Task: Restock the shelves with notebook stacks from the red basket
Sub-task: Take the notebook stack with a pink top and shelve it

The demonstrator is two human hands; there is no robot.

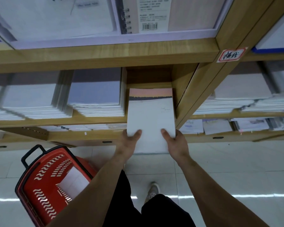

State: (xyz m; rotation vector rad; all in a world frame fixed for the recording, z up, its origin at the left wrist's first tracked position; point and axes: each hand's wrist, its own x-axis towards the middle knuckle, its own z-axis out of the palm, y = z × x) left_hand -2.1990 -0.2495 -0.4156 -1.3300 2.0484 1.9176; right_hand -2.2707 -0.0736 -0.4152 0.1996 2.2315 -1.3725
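The left hand (129,141) and right hand (175,142) have their grip clamped on the near corners of the white notebook stack with pink top band (151,115), half inside the light wooden shelf (97,120). Released now, its overhanging half could tip out; the lavender neighbouring stack (97,97) may snag it.

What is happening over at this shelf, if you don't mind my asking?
A person is holding a notebook stack with both hands, the left hand and the right hand gripping its near corners with the thumbs on top. The far end is already inside the wooden shelf, beside a neighbouring pile, while the near end sticks out past the edge. The red basket stands on the floor to the left.
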